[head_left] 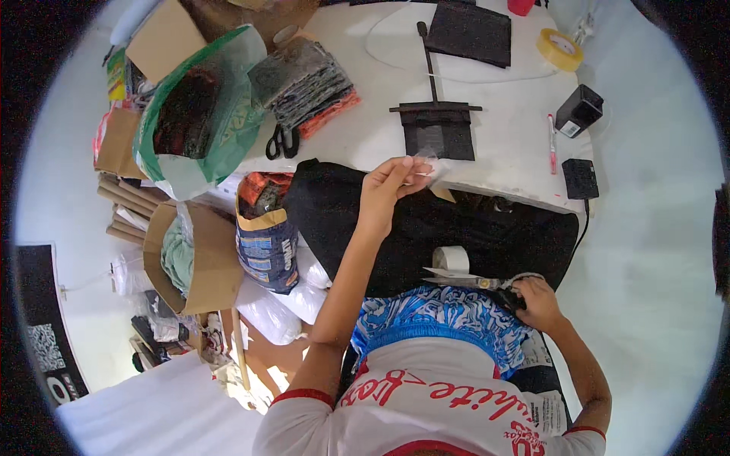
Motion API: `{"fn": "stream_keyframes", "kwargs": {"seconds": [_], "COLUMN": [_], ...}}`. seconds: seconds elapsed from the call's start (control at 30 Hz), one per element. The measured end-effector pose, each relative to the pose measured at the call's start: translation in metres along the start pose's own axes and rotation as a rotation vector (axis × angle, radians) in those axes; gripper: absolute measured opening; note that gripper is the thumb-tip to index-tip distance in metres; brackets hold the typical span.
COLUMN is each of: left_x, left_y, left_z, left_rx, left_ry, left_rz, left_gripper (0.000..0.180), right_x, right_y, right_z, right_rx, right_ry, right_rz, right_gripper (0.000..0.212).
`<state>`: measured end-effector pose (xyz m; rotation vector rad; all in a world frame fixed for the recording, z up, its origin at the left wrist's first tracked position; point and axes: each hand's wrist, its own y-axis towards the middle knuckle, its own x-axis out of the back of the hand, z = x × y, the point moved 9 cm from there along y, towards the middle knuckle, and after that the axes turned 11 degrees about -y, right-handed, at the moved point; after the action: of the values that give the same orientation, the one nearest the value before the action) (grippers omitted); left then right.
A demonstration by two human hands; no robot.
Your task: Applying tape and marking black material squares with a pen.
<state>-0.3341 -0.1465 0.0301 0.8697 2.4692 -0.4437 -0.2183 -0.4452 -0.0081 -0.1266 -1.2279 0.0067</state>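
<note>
My left hand (391, 182) is raised over the table's near edge, its fingers pinched on a small clear strip (435, 172) that looks like tape or plastic film. Down by my lap, my right hand (537, 302) grips the handles of a pair of scissors (460, 278), whose blades are parted and point left. Just beyond the blades, a roll of tape (453, 260) rests on black cloth (342, 205) draped over my lap. On the table past my left hand lies a flat black piece (437, 138) under a crossbar with a thin black rod (428, 64).
Black folded fabric (470, 34), a yellow tape roll (560, 50), a black box (579, 111), a red-and-white pen (552, 143) and a black adapter (580, 179) are on the white table. Stacked fabric (308, 82), black-handled scissors (282, 143) and a green bag (239, 129) stand left.
</note>
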Motion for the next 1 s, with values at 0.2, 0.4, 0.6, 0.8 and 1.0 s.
{"fn": "stream_keyframes", "kwargs": {"seconds": [0.2, 0.4, 0.6, 0.8, 1.0], "left_x": [-0.009, -0.031, -0.028, -0.012, -0.029], "left_y": [-0.008, -0.025, -0.022, -0.017, -0.021], "left_z": [0.007, 0.02, 0.036, 0.017, -0.024], "left_rx": [0.03, 0.124, 0.185, -0.172, -0.656], "left_ry": [-0.01, -0.339, -0.513, -0.18, 0.481], "left_rz": [0.034, 0.102, -0.053, -0.212, -0.276], "left_gripper": [0.029, 0.026, 0.026, 0.028, 0.031], "right_x": [0.036, 0.077, 0.04, 0.043, 0.074], "right_y": [0.01, 0.066, 0.155, 0.161, 0.158], "right_z": [0.024, 0.002, 0.029, 0.007, -0.005], "right_rx": [0.104, -0.256, -0.263, -0.363, -0.436], "right_ry": [-0.035, 0.932, 1.654, 1.565, 1.225], "right_rz": [0.04, -0.372, -0.437, -0.698, -0.786], "right_gripper": [0.057, 0.066, 0.043, 0.012, 0.014]}}
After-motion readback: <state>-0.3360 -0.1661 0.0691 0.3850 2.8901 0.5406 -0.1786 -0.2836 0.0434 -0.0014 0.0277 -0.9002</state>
